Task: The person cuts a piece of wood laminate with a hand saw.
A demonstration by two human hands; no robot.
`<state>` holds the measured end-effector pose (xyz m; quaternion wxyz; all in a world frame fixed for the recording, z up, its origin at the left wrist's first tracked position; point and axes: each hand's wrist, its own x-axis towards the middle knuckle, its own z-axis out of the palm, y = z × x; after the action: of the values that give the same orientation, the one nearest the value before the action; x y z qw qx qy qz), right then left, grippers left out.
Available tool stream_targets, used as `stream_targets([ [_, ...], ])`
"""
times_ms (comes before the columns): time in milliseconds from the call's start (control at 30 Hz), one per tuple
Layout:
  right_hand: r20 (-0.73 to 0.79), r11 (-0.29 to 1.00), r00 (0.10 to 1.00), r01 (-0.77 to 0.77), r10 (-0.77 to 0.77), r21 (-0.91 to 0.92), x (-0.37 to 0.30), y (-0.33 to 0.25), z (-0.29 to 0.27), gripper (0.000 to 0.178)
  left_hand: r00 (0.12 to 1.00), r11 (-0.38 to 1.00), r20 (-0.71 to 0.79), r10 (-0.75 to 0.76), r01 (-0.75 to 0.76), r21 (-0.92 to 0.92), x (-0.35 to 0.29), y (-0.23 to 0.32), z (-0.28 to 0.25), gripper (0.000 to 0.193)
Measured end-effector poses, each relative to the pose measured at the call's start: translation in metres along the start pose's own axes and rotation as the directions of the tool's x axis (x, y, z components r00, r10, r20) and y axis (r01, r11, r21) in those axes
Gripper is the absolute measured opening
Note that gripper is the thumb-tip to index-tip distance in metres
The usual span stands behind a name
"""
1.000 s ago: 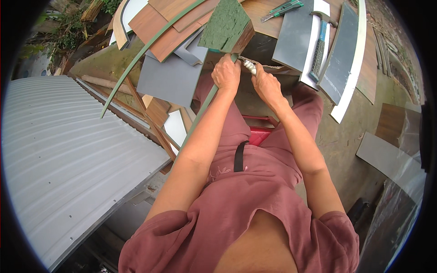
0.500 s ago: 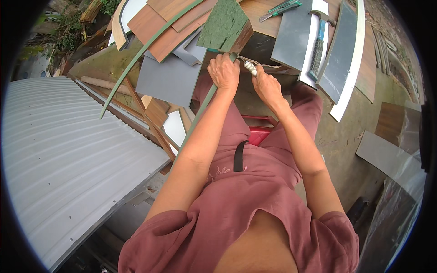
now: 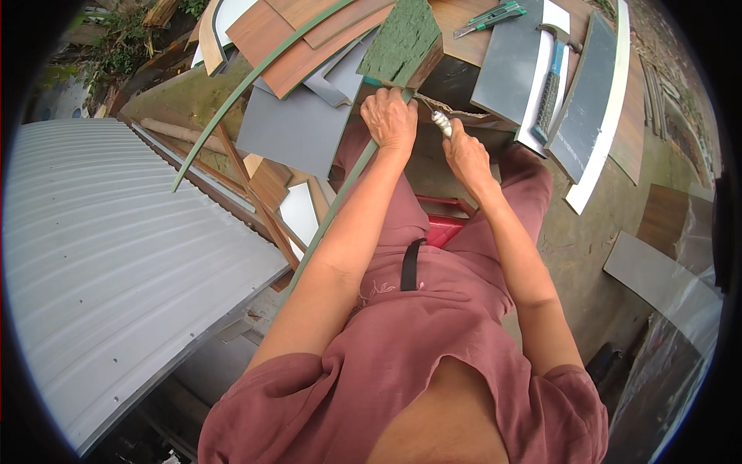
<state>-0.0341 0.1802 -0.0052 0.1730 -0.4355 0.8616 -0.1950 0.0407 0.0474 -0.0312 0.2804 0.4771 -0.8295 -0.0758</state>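
Observation:
My left hand (image 3: pixel 390 120) is closed on a long, narrow green strip (image 3: pixel 341 197) that runs back along my left forearm. Its upper end lies at the near edge of a block (image 3: pixel 398 42) with a rough green top. My right hand (image 3: pixel 468 158) grips a tool (image 3: pixel 441 124) with a pale, ridged handle and a thin metal end. That metal end points at the strip beside my left fingers; its tip is too small to make out.
A hammer (image 3: pixel 550 89) and a green utility knife (image 3: pixel 491 18) lie on boards beyond my right hand. Grey panels (image 3: pixel 290 127), brown planks (image 3: pixel 301 54) and a curved green strip (image 3: pixel 255 77) are at the left. Corrugated metal sheeting (image 3: pixel 131 255) fills the left side.
The whole view has shifted slightly, the things appearing a little further right. My right hand has drawn the tool slightly back toward me. My left hand keeps its hold on the strip.

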Motion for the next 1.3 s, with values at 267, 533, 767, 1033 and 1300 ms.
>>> stream_targets([
  [267, 0.083, 0.998, 0.995, -0.044, 0.048, -0.043, -0.034, 0.030, -0.003, 0.023, 1.000, 1.000, 0.031, 0.000, -0.001, 0.025, -0.001, -0.003, -0.001, 0.025],
  [533, -0.028, 0.998, 0.997, 0.066, -0.066, -0.001, 0.017, -0.010, 0.001, 0.023, 1.000, 1.000, 0.023, 0.000, 0.000, -0.002, -0.002, -0.001, 0.000, 0.025],
  [767, 0.091, 0.999, 0.996, -0.017, 0.020, -0.037, -0.031, 0.031, -0.007, 0.024, 0.997, 1.000, 0.069, -0.027, 0.028, -0.011, -0.001, 0.000, -0.003, 0.025],
  [1033, -0.006, 0.998, 0.998, 0.062, -0.062, -0.005, 0.015, -0.012, -0.003, 0.021, 0.996, 0.999, 0.083, -0.035, 0.038, -0.039, 0.000, -0.002, 0.000, 0.029],
  [1300, 0.090, 0.999, 0.996, -0.020, 0.024, -0.051, -0.034, 0.029, -0.006, 0.022, 0.990, 0.995, 0.122, -0.068, 0.077, -0.070, 0.000, 0.001, -0.005, 0.027],
])
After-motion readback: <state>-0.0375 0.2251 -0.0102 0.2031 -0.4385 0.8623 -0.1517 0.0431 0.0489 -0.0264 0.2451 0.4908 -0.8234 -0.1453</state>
